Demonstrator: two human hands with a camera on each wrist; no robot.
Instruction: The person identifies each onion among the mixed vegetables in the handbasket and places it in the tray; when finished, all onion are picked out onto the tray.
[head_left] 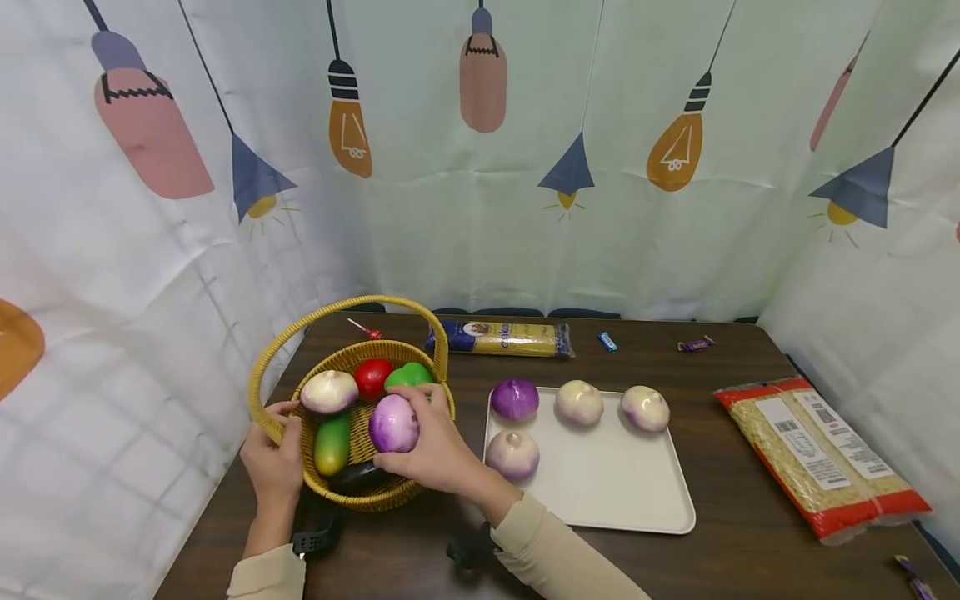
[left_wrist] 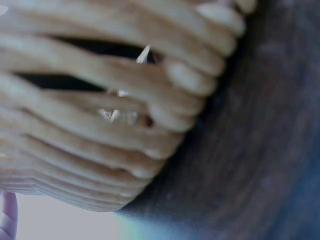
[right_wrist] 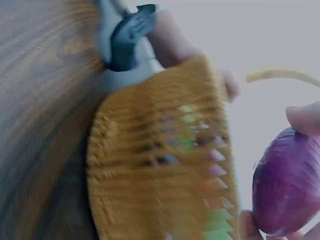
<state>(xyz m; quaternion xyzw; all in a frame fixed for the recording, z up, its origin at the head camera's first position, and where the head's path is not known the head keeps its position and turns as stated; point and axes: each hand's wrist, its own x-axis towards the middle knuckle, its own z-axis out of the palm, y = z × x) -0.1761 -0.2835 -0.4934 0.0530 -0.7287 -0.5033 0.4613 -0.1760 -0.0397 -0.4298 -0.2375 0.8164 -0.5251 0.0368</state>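
Note:
My right hand (head_left: 435,446) holds a purple onion (head_left: 393,423) over the yellow wicker basket (head_left: 382,500). In the right wrist view, the onion (right_wrist: 287,185) is beside the basket's rim, pinched between thumb and fingers. My left hand (head_left: 273,458) grips the basket's left rim near the foot of its handle. Inside the basket are a white-and-purple onion (head_left: 329,392), a red tomato (head_left: 372,377), a green pepper (head_left: 408,377), a green-yellow cucumber (head_left: 332,444) and a dark eggplant (head_left: 358,478), partly hidden. The left wrist view shows the basket's woven wall (left_wrist: 100,125) close up.
Right of the basket lies a white tray (head_left: 607,492) with several onions along its back and left. Behind are a spaghetti pack (head_left: 510,339), a lollipop (head_left: 373,334) and small candies (head_left: 607,341). A red-edged grain bag (head_left: 825,454) lies far right. Curtains surround the table.

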